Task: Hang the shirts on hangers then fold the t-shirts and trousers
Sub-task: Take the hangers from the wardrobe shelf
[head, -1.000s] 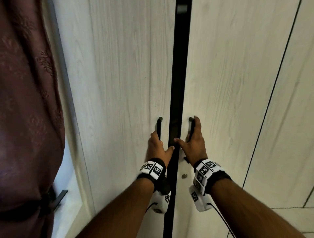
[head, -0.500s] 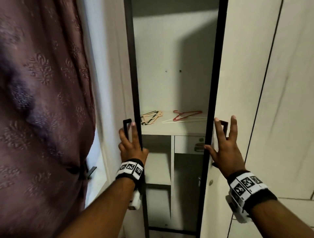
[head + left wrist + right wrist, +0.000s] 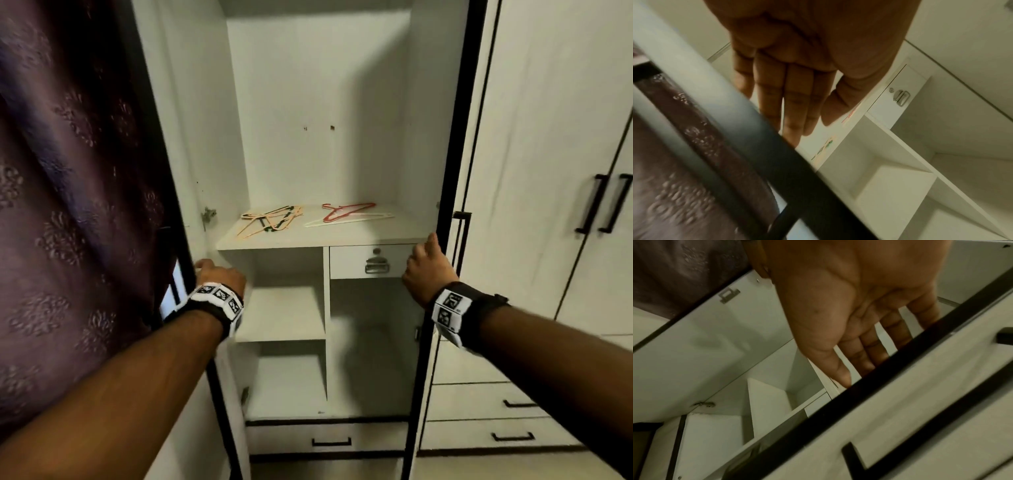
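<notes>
- While both doors stand wide, my left hand [image 3: 219, 275] and right hand [image 3: 428, 270] lie flat-fingered on their edges, grasping nothing.
- Hangers [image 3: 270, 219] lie on the shelf [image 3: 329, 236].

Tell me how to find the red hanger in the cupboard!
Look inside the open white wardrobe, at the wide shelf just above the small drawer with a metal handle. Two bunches of hangers lie flat there. The thin red hanger is in the right bunch, lying partly on a white hanger; the left bunch is orange and dark.
</notes>
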Available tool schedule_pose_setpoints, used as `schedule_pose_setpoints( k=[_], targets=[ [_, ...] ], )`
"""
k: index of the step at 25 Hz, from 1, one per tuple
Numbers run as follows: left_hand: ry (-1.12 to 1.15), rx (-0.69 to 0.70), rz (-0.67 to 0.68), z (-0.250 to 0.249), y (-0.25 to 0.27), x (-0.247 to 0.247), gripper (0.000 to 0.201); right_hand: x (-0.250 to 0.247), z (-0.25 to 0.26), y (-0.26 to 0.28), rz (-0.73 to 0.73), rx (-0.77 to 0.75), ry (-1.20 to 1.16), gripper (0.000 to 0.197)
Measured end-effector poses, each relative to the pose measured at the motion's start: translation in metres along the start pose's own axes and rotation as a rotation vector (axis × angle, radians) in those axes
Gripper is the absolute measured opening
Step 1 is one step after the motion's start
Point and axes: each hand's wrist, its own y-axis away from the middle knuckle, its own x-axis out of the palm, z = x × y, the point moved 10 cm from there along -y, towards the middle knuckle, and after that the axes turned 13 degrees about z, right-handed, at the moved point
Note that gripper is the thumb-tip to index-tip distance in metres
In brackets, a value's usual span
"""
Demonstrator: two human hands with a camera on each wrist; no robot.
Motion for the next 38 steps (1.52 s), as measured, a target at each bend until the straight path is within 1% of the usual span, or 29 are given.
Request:
schedule_pose_setpoints(
  k=[1, 3, 5, 7, 9, 10, 12, 14, 15, 18, 19, 21, 23, 24, 26, 28, 31, 33, 35, 36, 38],
  targets=[
    [0.043, -0.039, 0.028, 0.014, 0.005, 0.004, 0.032, 0.007, -0.003, 0.004, 0.095, 0.043, 0.022, 0.039],
    [0.139, -0.096, 0.088, 0.035, 0.012, 0.014, 0.037, 0.024, -0.016, 0.006, 0.194, 0.131, 0.008, 0.040],
    [0.160, -0.118, 0.153, 0.041, 0.017, 0.022, 0.044, 0.048, -0.039, 0.009, 0.315, 0.248, -0.069, 0.041],
    [0.176, -0.125, 0.159, 0.041, 0.011, 0.021, 0.049, 0.065, -0.056, 0.012, 0.392, 0.289, -0.151, 0.040],
    [0.241, -0.107, 0.150, 0.034, -0.004, 0.018, 0.047, 0.078, -0.066, 0.013, 0.433, 0.304, -0.246, 0.040],
    [0.273, -0.096, 0.144, 0.030, -0.013, 0.016, 0.044, 0.081, -0.068, 0.011, 0.433, 0.307, -0.297, 0.041],
    [0.334, -0.097, 0.085, 0.020, -0.028, 0.009, 0.041, 0.084, -0.071, 0.007, 0.426, 0.317, -0.342, 0.042],
    [0.367, -0.125, 0.038, 0.013, -0.045, 0.003, 0.044, 0.080, -0.068, -0.011, 0.370, 0.292, -0.391, 0.042],
    [0.375, -0.118, 0.036, 0.007, -0.051, 0.001, 0.044, 0.076, -0.064, -0.021, 0.338, 0.264, -0.415, 0.041],
    [0.444, -0.021, 0.002, -0.019, -0.074, -0.017, 0.036, 0.071, -0.062, -0.054, 0.245, 0.210, -0.507, 0.039],
    [0.469, 0.008, -0.029, -0.026, -0.083, -0.024, 0.035, 0.069, -0.063, -0.067, 0.215, 0.197, -0.532, 0.038],
    [0.516, 0.051, -0.039, -0.040, -0.103, -0.028, 0.041, 0.067, -0.063, -0.094, 0.170, 0.166, -0.572, 0.036],
    [0.530, 0.081, 0.001, -0.053, -0.122, -0.028, 0.053, 0.063, -0.059, -0.122, 0.148, 0.136, -0.624, 0.038],
    [0.552, 0.080, 0.002, -0.055, -0.132, -0.030, 0.052, 0.060, -0.056, -0.138, 0.139, 0.121, -0.644, 0.038],
    [0.643, 0.068, -0.009, -0.055, -0.155, -0.037, 0.036, 0.049, -0.047, -0.172, 0.107, 0.079, -0.672, 0.039],
    [0.684, 0.053, -0.014, -0.051, -0.187, -0.041, 0.032, 0.032, -0.038, -0.210, 0.047, 0.043, -0.686, 0.036],
    [0.717, 0.043, -0.038, -0.043, -0.244, -0.045, 0.041, 0.013, -0.029, -0.273, -0.018, 0.013, -0.708, 0.032],
    [0.719, 0.053, -0.050, -0.041, -0.283, -0.049, 0.045, 0.004, -0.025, -0.311, -0.043, 0.003, -0.717, 0.034],
    [0.756, 0.073, -0.066, -0.038, -0.318, -0.058, 0.044, -0.002, -0.025, -0.346, -0.026, -0.009, -0.749, 0.036],
    [0.761, 0.083, -0.071, -0.032, -0.354, -0.067, 0.044, -0.009, -0.026, -0.384, -0.007, -0.020, -0.761, 0.036],
    [0.787, 0.093, -0.060, -0.029, -0.385, -0.076, 0.043, -0.011, -0.025, -0.417, 0.034, -0.067, -0.794, 0.038]
  ],
)
